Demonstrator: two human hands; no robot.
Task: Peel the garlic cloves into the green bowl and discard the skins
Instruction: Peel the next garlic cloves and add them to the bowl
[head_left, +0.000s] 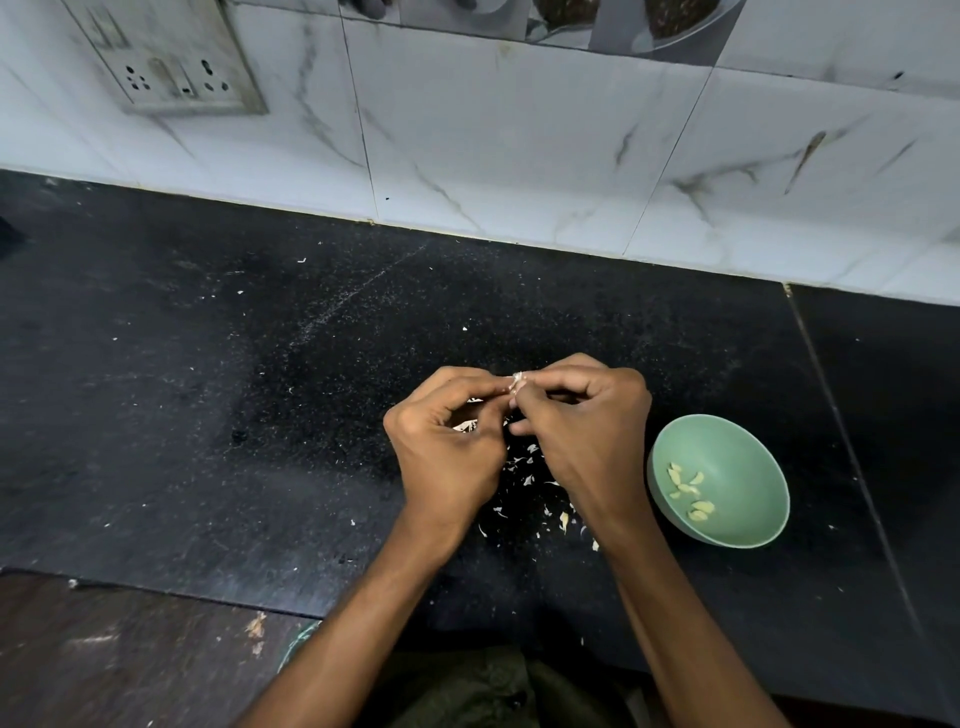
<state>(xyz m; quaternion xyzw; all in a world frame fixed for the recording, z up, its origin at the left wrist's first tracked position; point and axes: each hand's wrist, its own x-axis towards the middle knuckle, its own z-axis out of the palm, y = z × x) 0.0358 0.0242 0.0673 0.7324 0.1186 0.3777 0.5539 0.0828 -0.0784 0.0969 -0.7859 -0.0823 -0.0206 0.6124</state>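
Left hand (447, 447), right hand (582, 431) pinch garlic clove (517, 383) — green bowl (727, 457) just right, counter (208, 415) bare leftward.

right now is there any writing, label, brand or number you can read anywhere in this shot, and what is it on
None can be read.
Socket plate on the tiled wall: faint marks only, too blurred to read.
Green bowl: plain, no print showing.
Picture tiles at the top edge: images only, no lettering visible.

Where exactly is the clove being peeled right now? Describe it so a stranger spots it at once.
Start at the black counter below the marbled wall tiles. Left of the green bowl, the left hand and right hand meet; the garlic clove is pinched between their fingertips, unlike the skins lying below.
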